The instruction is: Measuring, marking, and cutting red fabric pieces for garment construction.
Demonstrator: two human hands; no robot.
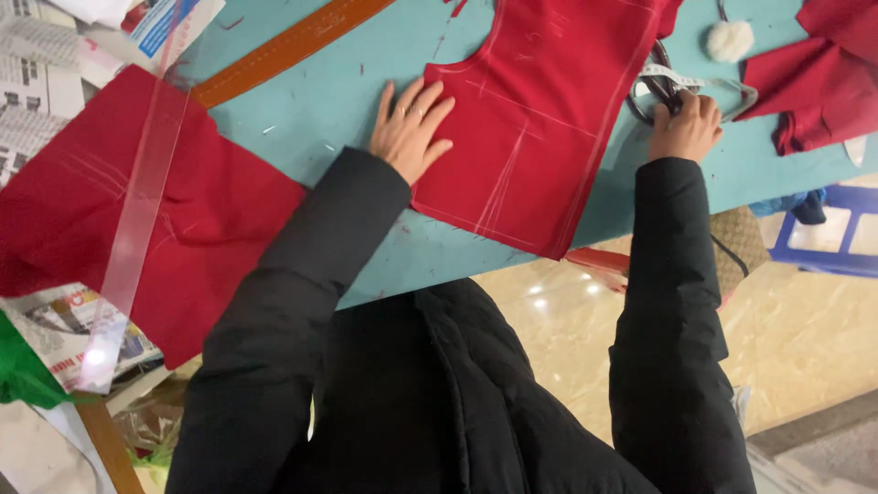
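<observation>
Fingers (430, 102) of the left hand (410, 133) are spread flat and open, pressing down on the left edge of a cut piece of red fabric (540, 119) that lies on the teal bench (329, 101); a ring shows on one of them. Chalk lines cross the fabric (pale strokes, some running lengthwise, some across), and its top edge has a curved neckline cut. On the fabric's right side the right hand (684, 126) is closed around the dark handles of a pair of scissors (651, 90), which lie on the bench just beside the fabric's right edge. A white measuring tape (722, 85) loops over and past the scissors. Both arms wear black padded sleeves.

Farther left, a second, larger piece of red fabric (210, 220) hangs over the bench edge, with a clear plastic ruler (137, 210) laid across it. A brown wooden straightedge (283, 48) lies slantwise on the bench above it, near some newspaper (37, 82). At the far right sit a white fluffy pompom (730, 40) and more bunched red cloth (823, 91).
</observation>
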